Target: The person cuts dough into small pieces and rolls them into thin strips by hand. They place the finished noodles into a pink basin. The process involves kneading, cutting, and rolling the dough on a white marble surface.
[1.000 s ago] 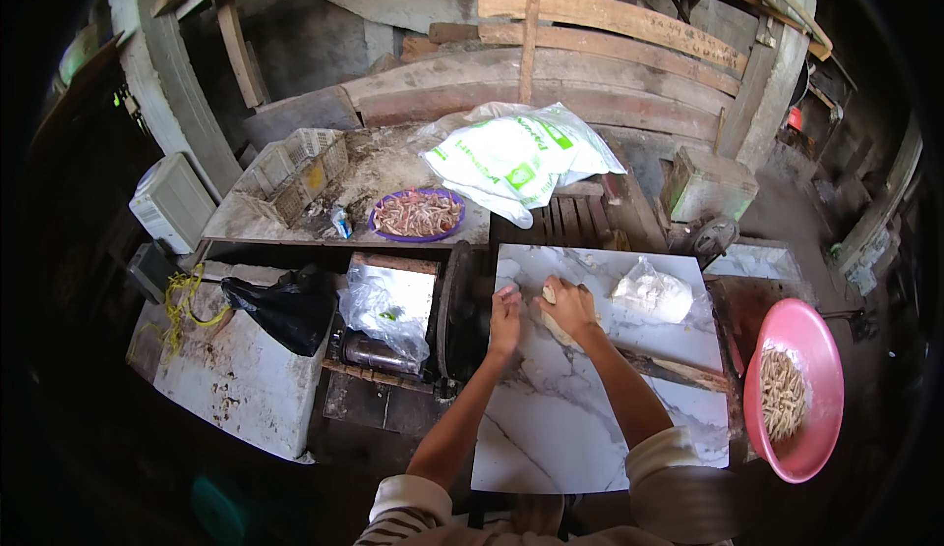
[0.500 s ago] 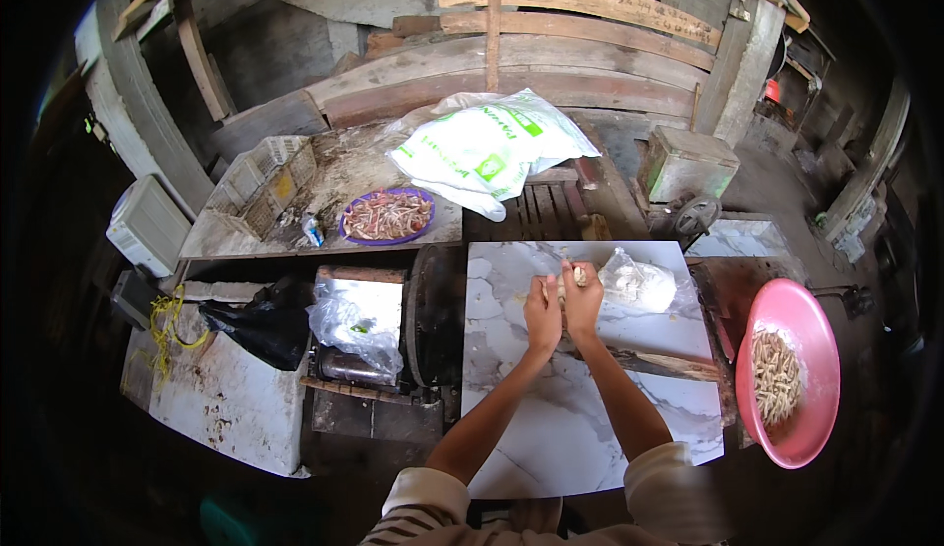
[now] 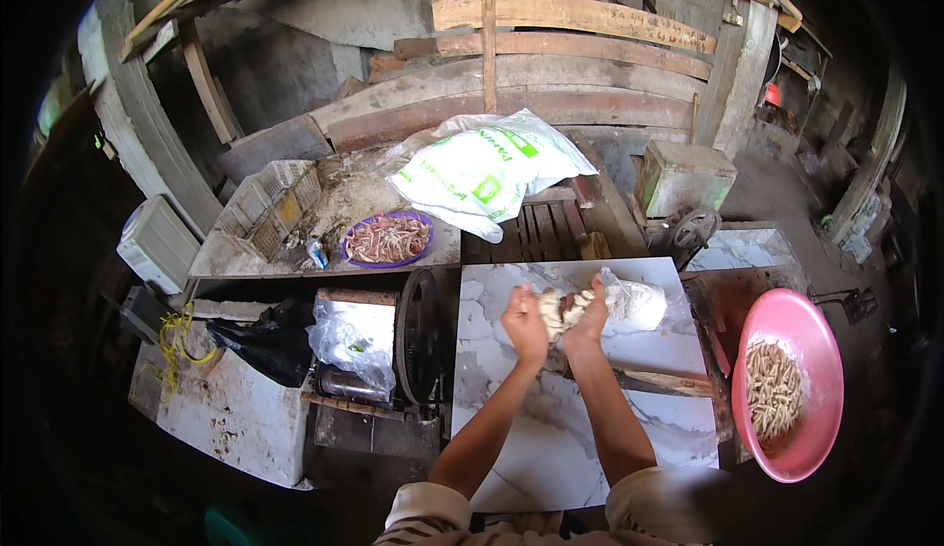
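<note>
Both my hands are closed on a pale, lumpy, dough-like clump (image 3: 557, 319) above the far part of a marbled white tabletop (image 3: 531, 448). My left hand (image 3: 525, 327) grips its left side. On the opposite end, my right hand (image 3: 587, 318) has its fingers wrapped round it. The clump stretches across the gap between them; its exact kind cannot be made out. Just right of my right hand lies a clear plastic bag of white powder (image 3: 634, 302).
A pink basin (image 3: 824, 359) of pale, finger-like pieces stands at the right. A roller machine (image 3: 374, 325) with a dark wheel adjoins the table's left. Behind are a purple-rimmed tray (image 3: 430, 241) of reddish strips, a white-green sack (image 3: 492, 172) and a plastic crate (image 3: 265, 207).
My hands were close together over the clump; now they are farther apart and the clump shows stretched between them. The whole view has shifted slightly.
</note>
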A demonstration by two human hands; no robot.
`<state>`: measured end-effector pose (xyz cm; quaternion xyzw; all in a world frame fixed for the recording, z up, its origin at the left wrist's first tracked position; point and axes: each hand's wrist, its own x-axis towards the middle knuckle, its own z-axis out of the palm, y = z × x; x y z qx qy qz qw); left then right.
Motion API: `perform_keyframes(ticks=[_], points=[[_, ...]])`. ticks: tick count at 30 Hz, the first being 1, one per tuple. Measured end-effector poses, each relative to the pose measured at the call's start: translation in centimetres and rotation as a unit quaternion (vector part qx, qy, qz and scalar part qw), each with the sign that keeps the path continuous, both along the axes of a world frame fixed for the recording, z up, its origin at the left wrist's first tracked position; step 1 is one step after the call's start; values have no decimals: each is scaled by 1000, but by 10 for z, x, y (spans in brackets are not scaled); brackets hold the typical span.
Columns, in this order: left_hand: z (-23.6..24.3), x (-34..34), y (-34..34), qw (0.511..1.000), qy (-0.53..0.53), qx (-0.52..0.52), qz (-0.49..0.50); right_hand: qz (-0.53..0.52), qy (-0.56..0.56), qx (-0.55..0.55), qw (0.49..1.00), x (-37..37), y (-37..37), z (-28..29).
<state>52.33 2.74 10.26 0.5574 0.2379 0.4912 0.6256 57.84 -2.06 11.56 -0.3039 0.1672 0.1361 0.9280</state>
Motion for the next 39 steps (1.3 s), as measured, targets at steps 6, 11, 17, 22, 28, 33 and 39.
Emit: perform_keyframes(ticks=[6,11,17,22,28,33,39], points=[[-56,5,8,987,-28,-157,-19,128,-30,200,971,-28,8,14],[-93,2,25,988,23,-151,-36,142,-68,242,957,-9,-26,2],[-89,-15,60,987,100,117,-50,154,-102,191,964,-12,-45,-22],[-25,-35,37,988,20,51,-146,112,-46,129,984,-43,-41,-13],[18,-50,11,927,31,-52,-369,176,-131,-37,975,-89,-26,-5],[24,-64,-27,925,-42,-78,-369,-9,-385,-655,650,-99,-44,2],[44,-69,-33,912,-73,-254,-313,-103,-384,-550,734,-86,-90,22]])
